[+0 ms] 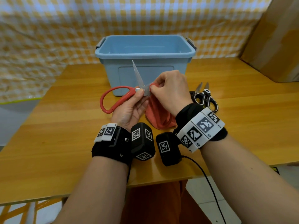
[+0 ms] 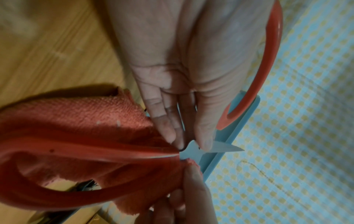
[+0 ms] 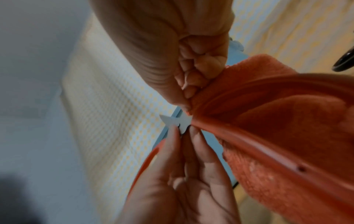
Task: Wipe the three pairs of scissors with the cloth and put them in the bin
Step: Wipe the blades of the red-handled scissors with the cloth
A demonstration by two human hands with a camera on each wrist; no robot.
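My left hand (image 1: 135,102) pinches the red-handled scissors (image 1: 113,97) at the pivot, thumb and fingers on the metal, blades spread, one blade (image 1: 137,75) pointing up in front of the bin. One red loop sticks out left; the other runs down behind the cloth. My right hand (image 1: 168,89) pinches the orange-red cloth (image 1: 159,118) around the second blade near the pivot. The wrist views show the pivot (image 2: 191,149) (image 3: 180,123) between my fingertips, with cloth (image 2: 76,121) (image 3: 277,113) beside it. A black-and-white pair of scissors (image 1: 204,97) lies on the table to the right. The light blue bin (image 1: 145,52) stands behind.
The wooden table (image 1: 64,143) reaches to its front edge near my forearms. A cardboard box (image 1: 275,46) stands at the back right. A yellow checked sheet (image 1: 48,29) hangs behind the bin. A black cable (image 1: 207,178) trails off the table edge from my right wrist.
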